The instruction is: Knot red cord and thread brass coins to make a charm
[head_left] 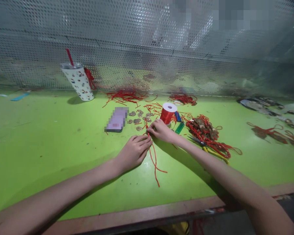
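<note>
My left hand (pixel 136 150) and right hand (pixel 159 130) pinch cord (pixel 155 168); loose coins (pixel 136 120) remain, corded coins (pixel 203 126) heap nearer the counter's (pixel 51 130) right edge.

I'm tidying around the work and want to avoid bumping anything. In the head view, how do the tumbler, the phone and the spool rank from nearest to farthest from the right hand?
From the right hand:
1. Spool: just beyond it.
2. Phone: to its left.
3. Tumbler: far left, toward the back.
</note>
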A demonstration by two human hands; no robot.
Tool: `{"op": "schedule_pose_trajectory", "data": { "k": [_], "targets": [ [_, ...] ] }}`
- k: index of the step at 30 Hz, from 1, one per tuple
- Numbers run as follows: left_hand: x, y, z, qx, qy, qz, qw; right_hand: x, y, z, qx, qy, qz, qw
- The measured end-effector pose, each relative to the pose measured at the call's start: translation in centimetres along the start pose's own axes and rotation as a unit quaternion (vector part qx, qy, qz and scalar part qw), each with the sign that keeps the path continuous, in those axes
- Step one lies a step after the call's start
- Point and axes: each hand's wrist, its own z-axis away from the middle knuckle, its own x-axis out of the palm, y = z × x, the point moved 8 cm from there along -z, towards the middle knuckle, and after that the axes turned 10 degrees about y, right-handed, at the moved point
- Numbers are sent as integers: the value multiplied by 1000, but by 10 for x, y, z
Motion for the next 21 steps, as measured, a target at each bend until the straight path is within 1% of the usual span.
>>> {"op": "schedule_pose_trajectory", "data": {
  "k": [2,6,10,12,15,18,21],
  "targets": [
    [1,0,0,-4,-4,5,1000,0,1,-3,-9,2,-4,1000],
    [2,-1,-1,-15,-9,14,1000,-2,2,-2,-3,18,-13,1000],
    [1,0,-1,-12,-3,17,1000,-12,2,6,14,52,-53,997],
    [-1,0,-1,-13,5,9,1000,-18,2,12,9,68,-62,996],
    [-3,-2,-2,-31,15,-14,999,-21,-3,23,-40,74,-42,996],
    [-2,-5,-2,-52,7,-29,998,-19,-11,35,-97,67,3,993],
    [3,-9,-2,-65,-15,-28,997,-16,-15,41,-114,60,37,991]
  ]
}}
